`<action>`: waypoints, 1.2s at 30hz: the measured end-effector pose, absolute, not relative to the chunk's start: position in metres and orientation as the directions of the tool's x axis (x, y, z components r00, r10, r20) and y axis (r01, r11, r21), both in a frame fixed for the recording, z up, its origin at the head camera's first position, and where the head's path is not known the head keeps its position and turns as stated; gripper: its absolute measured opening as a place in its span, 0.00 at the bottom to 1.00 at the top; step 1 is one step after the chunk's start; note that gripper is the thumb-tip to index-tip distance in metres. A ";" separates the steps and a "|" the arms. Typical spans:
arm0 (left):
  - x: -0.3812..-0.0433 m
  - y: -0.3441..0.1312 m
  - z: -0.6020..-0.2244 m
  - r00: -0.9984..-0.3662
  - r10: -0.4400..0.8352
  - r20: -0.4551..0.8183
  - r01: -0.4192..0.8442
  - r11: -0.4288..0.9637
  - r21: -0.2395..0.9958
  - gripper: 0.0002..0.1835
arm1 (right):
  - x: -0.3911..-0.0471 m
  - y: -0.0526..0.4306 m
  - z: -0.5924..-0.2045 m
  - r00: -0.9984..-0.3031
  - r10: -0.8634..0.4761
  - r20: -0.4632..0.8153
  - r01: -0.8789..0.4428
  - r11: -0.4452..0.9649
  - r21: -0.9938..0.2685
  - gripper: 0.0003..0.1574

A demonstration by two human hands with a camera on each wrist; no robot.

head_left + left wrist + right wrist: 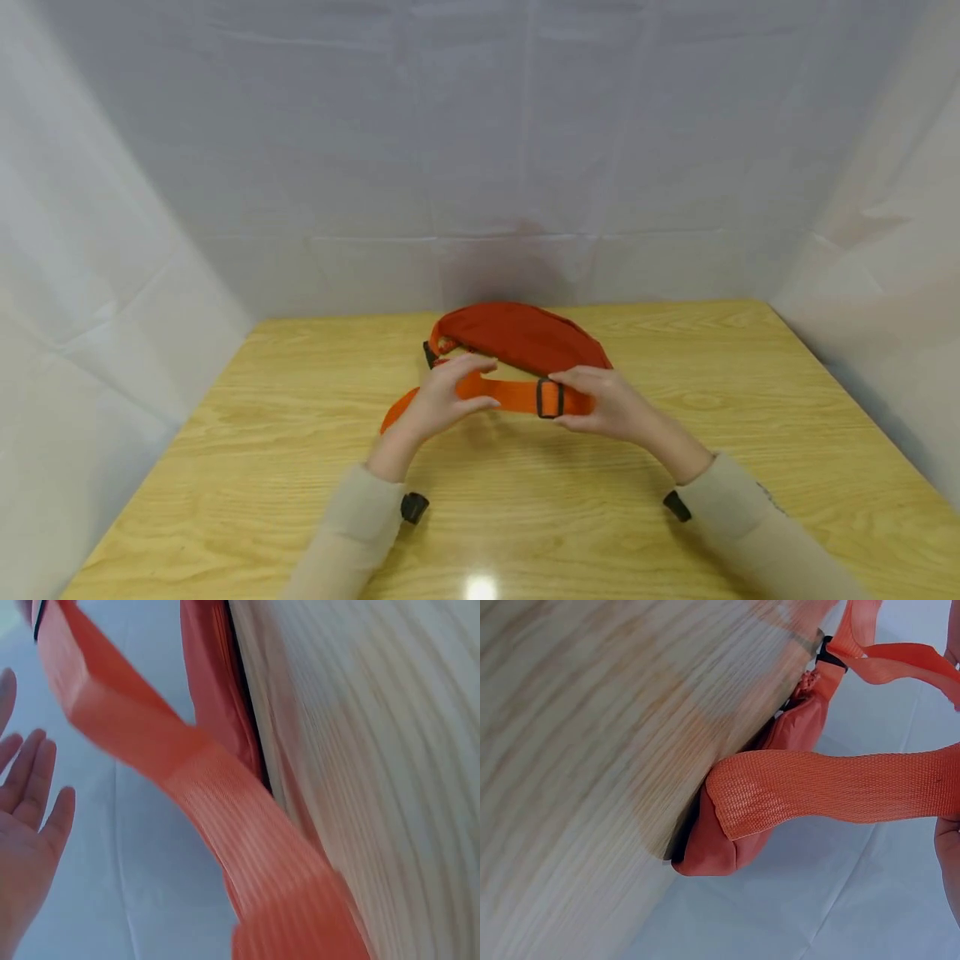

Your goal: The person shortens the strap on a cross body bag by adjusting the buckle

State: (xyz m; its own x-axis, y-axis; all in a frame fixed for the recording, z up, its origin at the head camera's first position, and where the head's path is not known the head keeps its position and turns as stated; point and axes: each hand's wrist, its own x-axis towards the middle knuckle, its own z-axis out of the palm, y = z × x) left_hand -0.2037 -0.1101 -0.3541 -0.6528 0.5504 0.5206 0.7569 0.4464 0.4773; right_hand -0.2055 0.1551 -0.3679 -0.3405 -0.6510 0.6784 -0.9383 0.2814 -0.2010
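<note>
Pinching the orange strap [510, 396] by its slider [540, 398] in the right hand [611, 402], probably steadying it, while holding the left hand [442, 400] spread apart nearby.

A wood-grain tabletop [525, 517] extends below the fingers [588, 379] and to both sides of them. Beyond the fingers, a creased grey rear sheet [480, 150] forms the back wall. A paler left panel [82, 250] and a right panel [892, 250] flank them. A bright light reflection [481, 587] marks the surface, nearer the viewer than the fingers.
</note>
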 end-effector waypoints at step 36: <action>-0.199 -0.069 -0.357 -0.413 0.658 0.629 0.909 0.344 0.237 0.27 | -0.210 0.164 -0.369 -0.714 -0.611 0.342 -0.653 0.406 -0.640 0.18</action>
